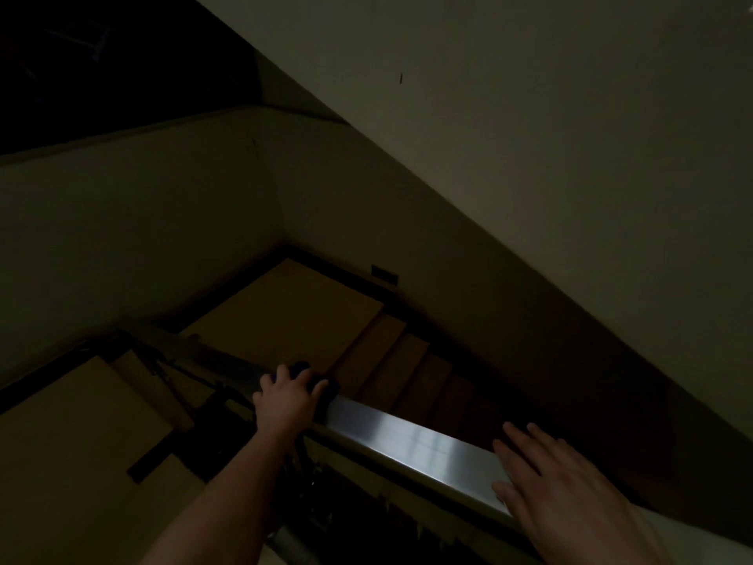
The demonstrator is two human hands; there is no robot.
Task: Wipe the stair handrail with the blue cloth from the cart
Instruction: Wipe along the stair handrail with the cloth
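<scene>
With our left hand curled over the cloth on the rail and our right hand flat and empty nearer us, the loosely pinned cloth could slip off into the stairwell.

Cloth mostly hidden under the left hand, colour lost in the dark, far handrail end swallowed by shadow, right hand blurred, wrist cut off at the bottom edge
</scene>
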